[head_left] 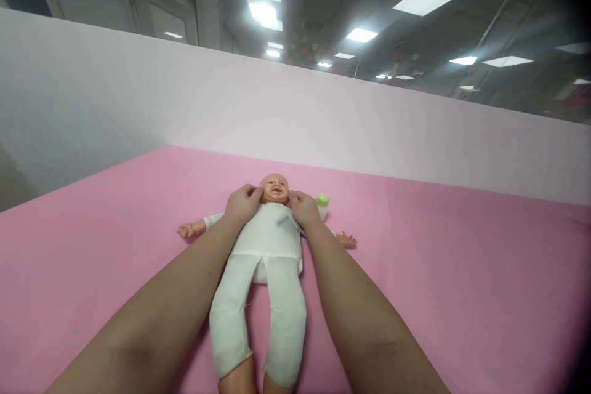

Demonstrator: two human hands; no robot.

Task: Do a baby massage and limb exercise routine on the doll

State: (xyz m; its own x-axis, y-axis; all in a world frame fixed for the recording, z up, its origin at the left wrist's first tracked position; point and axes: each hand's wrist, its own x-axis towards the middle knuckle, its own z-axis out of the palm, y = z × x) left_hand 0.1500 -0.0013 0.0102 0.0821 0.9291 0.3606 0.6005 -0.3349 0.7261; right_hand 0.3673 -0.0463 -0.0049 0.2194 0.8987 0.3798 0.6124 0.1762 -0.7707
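A baby doll (268,234) in a white cloth top and leggings lies on its back, head away from me, arms spread to both sides. My left hand (244,203) is closed at the left side of its head, thumb and fingers against the ear area. On the other side, my right hand (305,208) pinches by the doll's right-hand ear in the picture. The ears themselves are mostly covered by my fingers. Just beyond my right hand stands a small white container with a green lid (322,200), partly hidden by the hand.
The doll rests on a pink padded surface (438,271). A white wall or panel (323,117) rises along its far edge, and another light wall (69,117) stands at the left. Beyond are a door (161,9) and ceiling lights (425,0).
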